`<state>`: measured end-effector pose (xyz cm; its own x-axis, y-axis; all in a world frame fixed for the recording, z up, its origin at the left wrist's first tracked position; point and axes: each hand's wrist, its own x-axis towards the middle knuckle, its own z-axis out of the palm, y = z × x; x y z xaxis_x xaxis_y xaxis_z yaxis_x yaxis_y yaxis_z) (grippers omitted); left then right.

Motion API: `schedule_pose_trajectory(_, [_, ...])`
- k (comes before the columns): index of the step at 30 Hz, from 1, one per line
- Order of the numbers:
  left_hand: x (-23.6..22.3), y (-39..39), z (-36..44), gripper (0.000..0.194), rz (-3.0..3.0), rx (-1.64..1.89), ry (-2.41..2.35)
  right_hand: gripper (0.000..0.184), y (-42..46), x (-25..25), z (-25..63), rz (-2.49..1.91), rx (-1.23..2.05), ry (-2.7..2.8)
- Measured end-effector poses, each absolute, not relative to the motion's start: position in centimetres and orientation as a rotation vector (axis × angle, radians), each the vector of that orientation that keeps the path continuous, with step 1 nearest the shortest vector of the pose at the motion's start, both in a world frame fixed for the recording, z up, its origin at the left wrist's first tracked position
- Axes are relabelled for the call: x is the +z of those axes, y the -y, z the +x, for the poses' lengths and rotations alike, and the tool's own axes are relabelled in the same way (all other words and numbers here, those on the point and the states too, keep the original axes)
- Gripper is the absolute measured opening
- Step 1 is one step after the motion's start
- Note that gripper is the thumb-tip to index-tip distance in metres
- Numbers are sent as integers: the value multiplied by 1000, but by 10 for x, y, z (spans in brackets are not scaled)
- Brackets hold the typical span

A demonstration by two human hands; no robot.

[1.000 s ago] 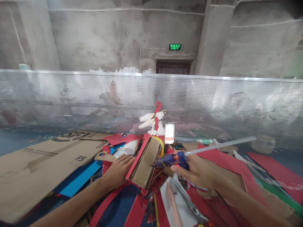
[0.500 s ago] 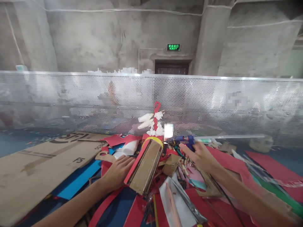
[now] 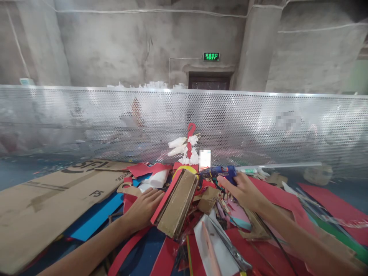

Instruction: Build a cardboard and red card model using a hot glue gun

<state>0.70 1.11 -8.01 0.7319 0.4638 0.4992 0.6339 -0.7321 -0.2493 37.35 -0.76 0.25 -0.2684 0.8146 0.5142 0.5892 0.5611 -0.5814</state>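
My left hand (image 3: pixel 143 208) grips the left side of a long cardboard block (image 3: pixel 177 207) with a red edge. The block is tilted, and part of my fingers is hidden behind it. At its far end shows a yellow round band (image 3: pixel 186 169). In my right hand (image 3: pixel 248 190) is a blue hot glue gun (image 3: pixel 220 171). A long clear glue stick (image 3: pixel 283 165) sticks out of its back. The gun's nozzle points left, close to the band; whether it touches cannot be told. Just beyond stands a red piece with white flowers (image 3: pixel 189 149).
A flattened cardboard sheet (image 3: pixel 60 207) lies at the left, over blue board (image 3: pixel 97 218). Red, pink and white scraps cover the middle. Metal scissors (image 3: pixel 230 245) lie in front on white paper. The gun's black cord (image 3: pixel 277 243) runs under my right forearm. A perforated metal barrier (image 3: pixel 244 126) stands behind.
Both hands, the cardboard block and the glue gun stay almost where they were. The view has shifted very slightly.
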Motion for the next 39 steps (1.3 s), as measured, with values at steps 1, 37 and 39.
schedule_pose_trajectory(1, [-80,-11,7,28,-2530,-574,847,49,8,2,374,-1127,347,1980])
schedule_pose_trajectory(37, [-82,-11,6,25,-2540,-572,824,47,13,2,363,-1091,158,2034])
schedule_pose_trajectory(39, [-80,-9,8,25,-2544,-551,859,45,12,1,363,-1074,214,2020])
